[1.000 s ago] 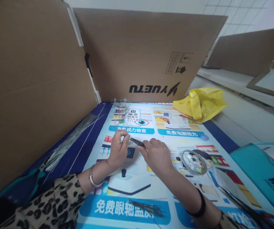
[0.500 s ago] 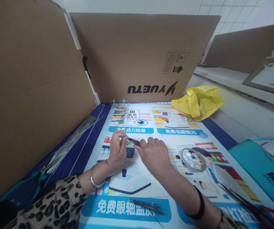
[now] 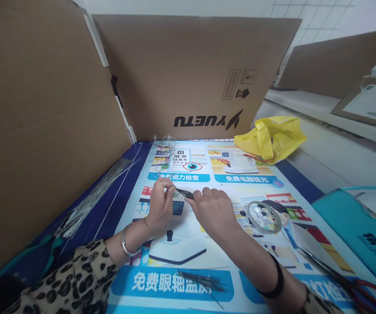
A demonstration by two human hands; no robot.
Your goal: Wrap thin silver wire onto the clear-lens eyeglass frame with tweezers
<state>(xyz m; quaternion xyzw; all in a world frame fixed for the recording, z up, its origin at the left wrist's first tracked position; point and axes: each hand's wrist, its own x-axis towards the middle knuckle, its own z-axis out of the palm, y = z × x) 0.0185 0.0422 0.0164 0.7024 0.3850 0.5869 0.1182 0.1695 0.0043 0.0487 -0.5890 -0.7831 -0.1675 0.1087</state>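
My right hand [image 3: 214,211] is wrapped round black needle-nose pliers [image 3: 184,193], whose tapered jaws point left. At the tip of the jaws, the thumb and forefinger of my left hand [image 3: 160,203] are pinched together on something too small to make out. The pliers' handles are hidden inside my right fist. Below my hands, a bunch of short dark wires [image 3: 204,281] lies on the printed sheet [image 3: 188,257]. To the right of my right hand is a round clear dish [image 3: 264,216] with small bits in it.
Long silvery wires [image 3: 93,200] lie at left, near teal-handled pliers [image 3: 49,253]. Twisted wire pieces [image 3: 164,148] sit at the back. Cardboard panels [image 3: 191,65] stand behind and left. On the right are a yellow bag [image 3: 272,139], a teal case [image 3: 351,226] and red-handled scissors [image 3: 341,279].
The whole view has shifted very slightly. Both hands keep the same hold, with the pliers' tip still at my left fingertips.
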